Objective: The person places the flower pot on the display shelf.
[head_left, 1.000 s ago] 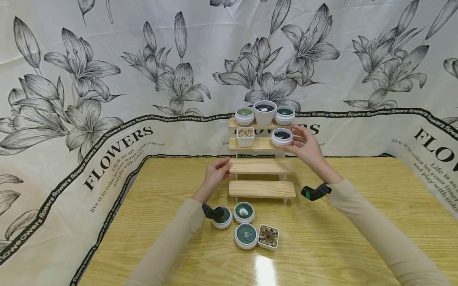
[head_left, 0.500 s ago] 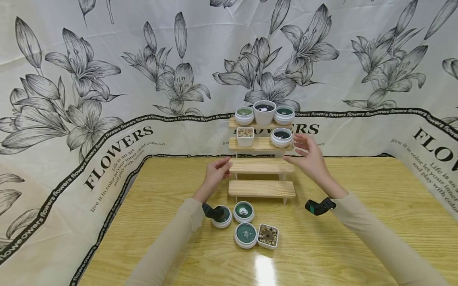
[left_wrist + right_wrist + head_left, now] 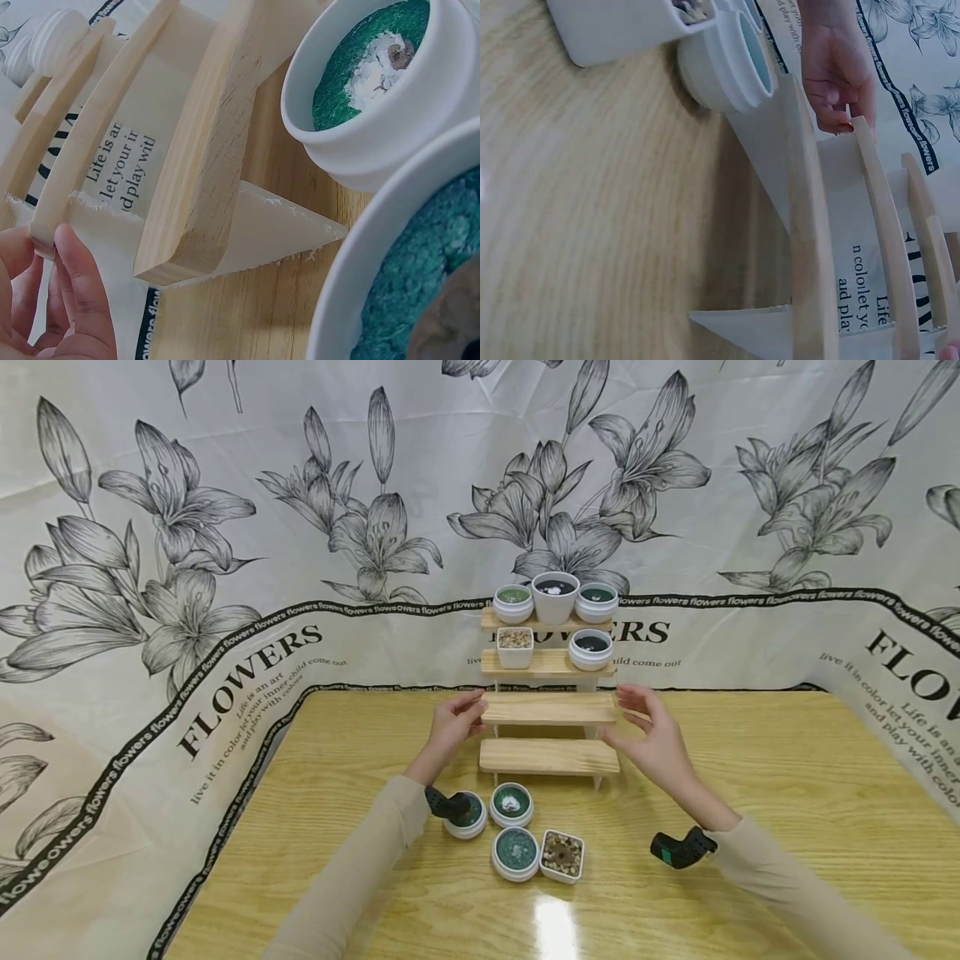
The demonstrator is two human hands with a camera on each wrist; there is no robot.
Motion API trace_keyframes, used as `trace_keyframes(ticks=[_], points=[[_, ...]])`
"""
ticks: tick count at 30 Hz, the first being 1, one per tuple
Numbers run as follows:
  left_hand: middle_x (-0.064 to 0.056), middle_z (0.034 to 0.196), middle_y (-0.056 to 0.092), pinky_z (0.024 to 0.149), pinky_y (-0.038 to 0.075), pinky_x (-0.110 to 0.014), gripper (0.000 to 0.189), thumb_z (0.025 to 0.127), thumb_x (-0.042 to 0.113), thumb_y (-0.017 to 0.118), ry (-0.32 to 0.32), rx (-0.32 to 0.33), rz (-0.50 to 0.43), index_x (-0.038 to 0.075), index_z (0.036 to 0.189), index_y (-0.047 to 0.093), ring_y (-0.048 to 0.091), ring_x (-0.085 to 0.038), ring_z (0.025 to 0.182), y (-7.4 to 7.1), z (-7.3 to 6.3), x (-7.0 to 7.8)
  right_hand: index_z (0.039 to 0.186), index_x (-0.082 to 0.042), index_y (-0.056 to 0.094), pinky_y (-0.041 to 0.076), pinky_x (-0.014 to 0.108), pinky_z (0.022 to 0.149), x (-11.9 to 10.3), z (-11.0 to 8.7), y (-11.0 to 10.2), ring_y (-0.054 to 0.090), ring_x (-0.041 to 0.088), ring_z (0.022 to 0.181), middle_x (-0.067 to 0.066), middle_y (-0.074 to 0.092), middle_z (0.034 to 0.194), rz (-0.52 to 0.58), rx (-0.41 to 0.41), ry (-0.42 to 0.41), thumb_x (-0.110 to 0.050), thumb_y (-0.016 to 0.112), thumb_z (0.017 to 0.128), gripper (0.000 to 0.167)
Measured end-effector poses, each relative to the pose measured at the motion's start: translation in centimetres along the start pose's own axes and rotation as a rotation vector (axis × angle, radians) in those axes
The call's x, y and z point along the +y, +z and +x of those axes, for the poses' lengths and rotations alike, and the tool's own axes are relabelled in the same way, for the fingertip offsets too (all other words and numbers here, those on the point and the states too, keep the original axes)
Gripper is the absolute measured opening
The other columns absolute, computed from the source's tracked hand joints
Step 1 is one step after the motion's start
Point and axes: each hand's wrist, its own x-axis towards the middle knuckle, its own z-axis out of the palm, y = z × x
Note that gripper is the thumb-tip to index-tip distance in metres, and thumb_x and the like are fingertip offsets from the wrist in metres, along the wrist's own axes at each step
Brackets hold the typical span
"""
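A stepped wooden display stand (image 3: 549,756) with several tiers stands on the table. My left hand (image 3: 452,724) pinches the left end of its second tier from the bottom; the left wrist view shows thumb and fingers on either side of the board end (image 3: 46,225). My right hand (image 3: 654,739) is at the right end of that same tier, thumb and fingers spread, holding nothing. A round white pot with dark filling (image 3: 591,649) sits on the tier above, beside a square pot of pebbles (image 3: 515,647). In the right wrist view only a fingertip (image 3: 949,352) shows at the corner.
On the top tier stand a tall white pot (image 3: 555,598) and two round ones. In front of the stand are round pots with green filling (image 3: 516,853) and a square pebble pot (image 3: 562,856). A flower-printed cloth (image 3: 397,643) hangs behind the table (image 3: 360,727).
My right hand has let go of the dark-filled round pot on the upper tier and moved down to the tier below. My left hand has stayed in place.
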Motion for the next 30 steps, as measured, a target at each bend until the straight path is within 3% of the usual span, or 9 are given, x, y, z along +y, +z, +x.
trace_keyframes(ticks=[2,6,13,20,30], points=[[-0.001,0.097,0.062,0.065,0.058,-0.019,0.034,0.093,0.01,0.064,0.003,0.006,-0.006,0.006,0.126,0.063,0.058,-0.005,0.064,0.0,0.2,-0.2,0.134,0.004,0.045,0.043,0.004,0.092,0.1,-0.8,0.1,0.05,0.006,0.111,0.022,0.051,0.129,0.012,0.003,-0.011,0.003,0.076,0.078,0.063],[0.0,0.094,0.061,0.06,0.055,-0.016,0.034,0.093,0.01,0.063,0.001,0.001,-0.021,0.006,0.127,0.063,0.056,-0.005,0.063,0.1,0.2,-0.2,0.132,0.004,0.048,0.046,0.004,0.088,0.1,-2.4,0.2,0.052,-0.002,0.105,0.02,0.054,0.124,0.016,-0.002,-0.035,0.002,0.076,0.079,0.06],[0.001,0.092,0.06,0.06,0.055,-0.016,0.034,0.093,0.01,0.063,-0.002,-0.005,-0.027,0.006,0.127,0.063,0.056,-0.005,0.064,0.1,0.3,-0.3,0.127,0.006,0.05,0.05,0.01,0.087,0.6,-4.6,1.0,0.055,0.004,0.103,0.002,0.055,0.117,0.045,-0.057,-0.043,0.003,0.076,0.077,0.056],[0.0,0.092,0.061,0.063,0.057,-0.018,0.034,0.093,0.01,0.064,0.012,0.004,0.002,0.006,0.126,0.063,0.057,-0.005,0.064,0.0,0.1,-0.2,0.128,0.005,0.049,0.055,0.02,0.086,1.5,-6.7,2.3,0.056,0.001,0.101,0.024,0.056,0.115,0.088,-0.224,-0.055,0.001,0.077,0.077,0.057],[-0.001,0.094,0.061,0.061,0.056,-0.016,0.036,0.093,0.01,0.063,0.011,0.0,-0.001,0.004,0.128,0.061,0.058,-0.005,0.064,-0.1,0.1,-0.2,0.132,0.009,0.043,0.056,0.025,0.086,2.0,-9.1,2.6,0.059,0.016,0.1,0.028,0.051,0.117,0.173,-0.381,0.041,-0.004,0.076,0.08,0.062]])
